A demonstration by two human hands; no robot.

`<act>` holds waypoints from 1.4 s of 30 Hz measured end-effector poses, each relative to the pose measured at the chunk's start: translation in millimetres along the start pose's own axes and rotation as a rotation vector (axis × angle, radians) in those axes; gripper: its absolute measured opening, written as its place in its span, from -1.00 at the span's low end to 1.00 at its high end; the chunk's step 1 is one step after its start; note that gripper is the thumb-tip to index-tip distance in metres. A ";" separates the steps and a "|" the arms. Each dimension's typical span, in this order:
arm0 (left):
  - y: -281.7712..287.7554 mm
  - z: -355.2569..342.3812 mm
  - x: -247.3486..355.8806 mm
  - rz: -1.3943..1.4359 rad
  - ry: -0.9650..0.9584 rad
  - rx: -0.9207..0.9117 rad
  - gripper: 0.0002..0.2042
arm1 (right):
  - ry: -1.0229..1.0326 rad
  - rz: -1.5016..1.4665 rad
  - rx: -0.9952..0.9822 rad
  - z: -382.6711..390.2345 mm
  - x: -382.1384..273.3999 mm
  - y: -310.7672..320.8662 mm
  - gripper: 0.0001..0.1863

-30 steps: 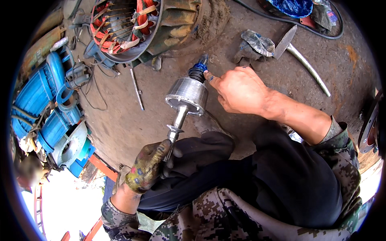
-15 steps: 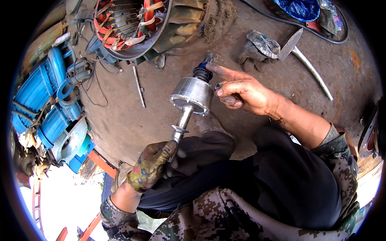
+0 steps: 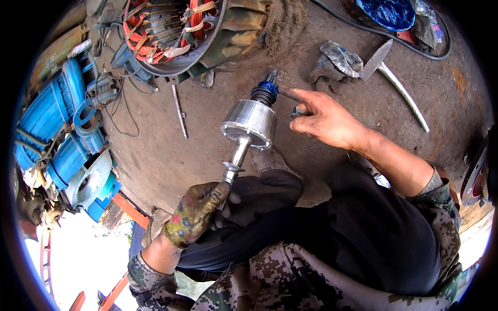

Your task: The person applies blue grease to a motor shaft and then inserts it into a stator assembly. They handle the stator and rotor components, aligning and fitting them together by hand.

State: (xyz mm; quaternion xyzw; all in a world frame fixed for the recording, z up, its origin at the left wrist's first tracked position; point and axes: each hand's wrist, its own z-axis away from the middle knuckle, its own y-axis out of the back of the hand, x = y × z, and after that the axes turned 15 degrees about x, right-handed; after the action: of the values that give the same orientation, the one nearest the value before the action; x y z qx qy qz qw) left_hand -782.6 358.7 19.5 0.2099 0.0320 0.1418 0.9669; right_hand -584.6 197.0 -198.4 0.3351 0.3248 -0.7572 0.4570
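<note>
My left hand [image 3: 194, 215], in a stained yellowish glove, is closed round the near end of a motor rotor's shaft. The rotor [image 3: 250, 123], a silvery cylinder on a steel shaft, tilts away from me above the ground. Blue grease [image 3: 269, 87] coats the dark ringed part at its far end. My bare right hand [image 3: 332, 120] is beside that end, index finger stretched out with its tip at the grease. The other fingers are loosely bent and blue-smeared, with no object seen in them.
A motor housing [image 3: 228, 39] with red copper windings stands at the top. At the upper right are a hammer [image 3: 404, 96], a dirty work glove [image 3: 342, 59] and a container of blue grease [image 3: 386, 14]. A thin metal bar [image 3: 179, 111] lies on the ground; blue machine casings [image 3: 46, 122] crowd the left.
My right hand has shifted slightly right, its index finger moving from over the greased end to its right side, uncovering more blue grease. The left hand and rotor have hardly moved.
</note>
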 end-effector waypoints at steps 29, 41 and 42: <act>-5.6 -3.5 42.4 0.628 0.301 -0.343 -0.72 | -0.064 -0.323 0.462 43.0 -21.2 36.9 -0.20; -58.0 0.0 47.1 0.890 0.327 -0.645 -0.64 | -0.155 -0.369 0.631 108.4 -110.0 7.8 -0.33; -68.6 2.5 43.4 0.921 0.359 -0.611 -0.64 | -0.179 -0.330 0.639 120.1 -130.2 -0.3 -0.34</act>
State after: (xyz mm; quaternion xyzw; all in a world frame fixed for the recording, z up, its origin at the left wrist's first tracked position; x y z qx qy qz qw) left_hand -722.8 310.4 -6.8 -0.1137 0.0583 0.5838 0.8018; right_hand -563.6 163.0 -25.8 0.3364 0.0806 -0.9102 0.2277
